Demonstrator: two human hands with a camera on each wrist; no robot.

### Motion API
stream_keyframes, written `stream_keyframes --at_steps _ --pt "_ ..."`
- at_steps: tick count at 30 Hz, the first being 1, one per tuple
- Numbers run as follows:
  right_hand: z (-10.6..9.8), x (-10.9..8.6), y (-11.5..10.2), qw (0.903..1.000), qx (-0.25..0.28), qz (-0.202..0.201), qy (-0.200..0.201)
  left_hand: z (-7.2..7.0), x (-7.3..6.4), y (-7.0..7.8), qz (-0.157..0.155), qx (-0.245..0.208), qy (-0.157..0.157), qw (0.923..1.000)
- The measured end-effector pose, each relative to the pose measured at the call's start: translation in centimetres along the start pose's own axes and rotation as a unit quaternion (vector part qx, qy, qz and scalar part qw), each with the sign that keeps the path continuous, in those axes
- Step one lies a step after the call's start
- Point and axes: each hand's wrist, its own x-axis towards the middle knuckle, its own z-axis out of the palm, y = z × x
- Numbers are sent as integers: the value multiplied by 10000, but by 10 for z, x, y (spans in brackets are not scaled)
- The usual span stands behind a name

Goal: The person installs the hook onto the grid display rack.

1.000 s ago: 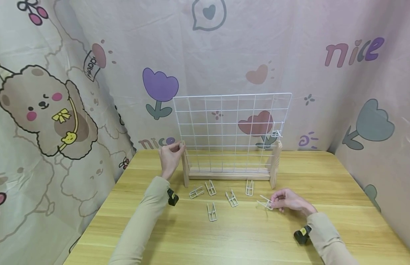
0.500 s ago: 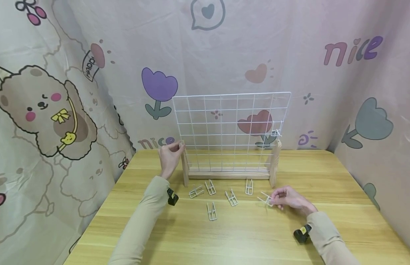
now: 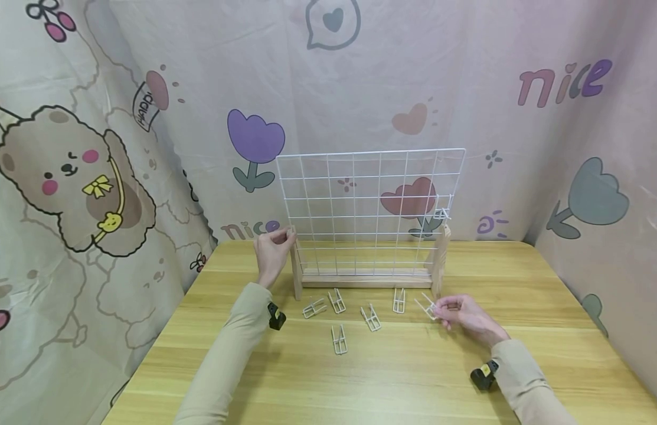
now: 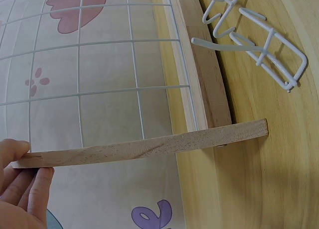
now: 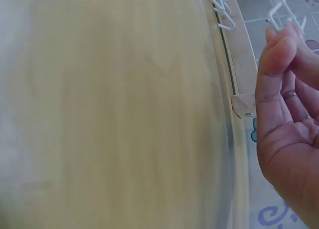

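My left hand [image 3: 272, 251] pinches the top of the left wooden upright [image 4: 134, 148] of a stand between thumb and fingers. That stand holds a white wire grid panel [image 3: 355, 200] upright. At the right, my right hand [image 3: 466, 316] pinches a white wire hook [image 3: 428, 308] by one end, its two prongs pointing up and to the left. In the right wrist view the same hook stands out past my fingertips [image 5: 281, 50], partly hidden by them. One white hook [image 3: 441, 213] hangs on the grid near its right edge.
Several more white wire hooks [image 3: 371, 319] lie on the wooden table [image 3: 392, 383] in front of the stand's base bar [image 3: 366, 282]. A printed cloth [image 3: 200, 71] hangs behind and along both sides.
My right hand has lifted slightly toward the stand with the hook, whose prongs now tilt more upward. My left hand has kept its hold on the upright.
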Motion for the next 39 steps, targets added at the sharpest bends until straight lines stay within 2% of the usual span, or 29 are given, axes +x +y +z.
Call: stream_keyframes --at_steps 4,7,12,16,21,28,39 --pt "2 1 -2 9991 106 59 410 -1 0 1 -7 -30 -7 10000" --pt "5 3 -4 9957 186 156 895 -1 0 0 2 15 -7 10000" --pt "10 6 -10 9845 392 160 1701 0 0 0 37 65 35 10000" --pt "11 9 -14 9748 748 130 2100 0 0 0 45 12 68 10000" --pt "13 9 -20 9672 1209 17 2235 0 1 -1 29 14 53 10000" --pt "18 8 -28 9571 1853 -231 2216 0 1 0 -4 -41 3 10000" --pt "24 8 -48 9466 2347 -450 2162 0 1 1 -38 -28 28 10000"
